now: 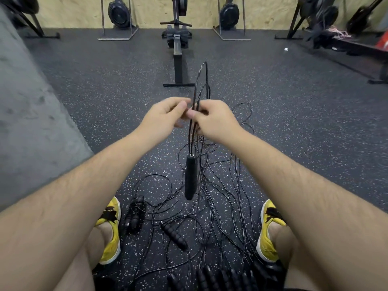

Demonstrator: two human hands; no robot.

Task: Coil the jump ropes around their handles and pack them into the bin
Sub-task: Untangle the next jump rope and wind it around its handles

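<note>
Held rope (190,133): thin glossy black cord at the middle of the view. It stands in tall narrow loops toward 12 o'clock above the hands and drops toward 6 below them.
Hanging handle (190,177): a matte black foam cylinder with a metal collar on top. It dangles upright from the cord, clear of the floor.
Right hand (214,120): at 3 o'clock of the cord, fingers curled, thumb and forefinger pinching several strands.
Left hand (165,116): at 9 o'clock of the cord, slightly blurred, thumb and fingertips closed narrowly on the same cord, just beside the right thumb.
Floor tangle (220,185): loose overlapping loops of cord spread from under the hands toward 4 and 6 o'clock, between the shoes.
Coiled rope (135,215): a tight black bundle at 7 o'clock, just beside the left shoe (110,232).
Loose handle (174,235): ribbed and black, lying slantwise at 6 o'clock.
Handle row (220,278): ribbed black grips side by side at the bottom edge.
Right shoe (267,232): yellow, at 5 o'clock, bordering the tangle.
Floor (105,91): dark speckled rubber, with open stretches at 10 and 2 o'clock.
Grey slab (27,122): rough concrete closing the 9 o'clock side.
Rowing machine (178,38): its rail and foot bar run toward 12 o'clock, well apart from the hands.
</note>
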